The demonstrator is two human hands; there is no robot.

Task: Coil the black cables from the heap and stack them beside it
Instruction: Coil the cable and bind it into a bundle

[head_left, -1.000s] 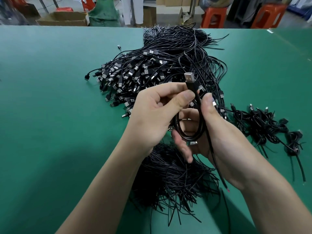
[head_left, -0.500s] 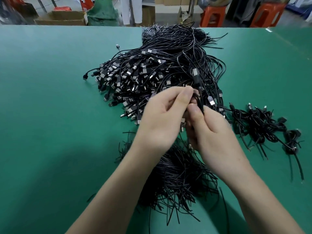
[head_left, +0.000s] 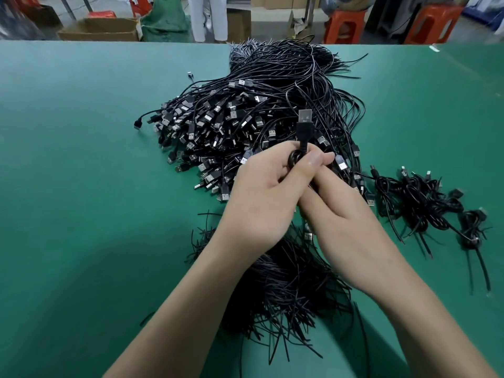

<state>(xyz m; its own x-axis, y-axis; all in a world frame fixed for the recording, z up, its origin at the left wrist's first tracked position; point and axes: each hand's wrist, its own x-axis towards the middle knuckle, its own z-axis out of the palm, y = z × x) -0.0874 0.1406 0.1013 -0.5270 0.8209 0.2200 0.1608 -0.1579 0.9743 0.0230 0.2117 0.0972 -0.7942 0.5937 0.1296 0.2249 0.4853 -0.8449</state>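
The left hand [head_left: 261, 197] and right hand [head_left: 341, 214] grip one coiled cable [head_left: 294, 159] — glossy black — fingers curled. Its metal plug [head_left: 305, 118] stands upright.

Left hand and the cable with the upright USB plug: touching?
Touching. Head view: the left hand pinches the coiled cable between thumb and fingers, just below its upright plug.

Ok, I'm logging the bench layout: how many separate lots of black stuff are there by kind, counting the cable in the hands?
Heap of loose cables: 1
Stack of coiled cables: 1
Pile of thin black strands: 1
Held cable, gripped by left hand and right hand: 1
Total: 4
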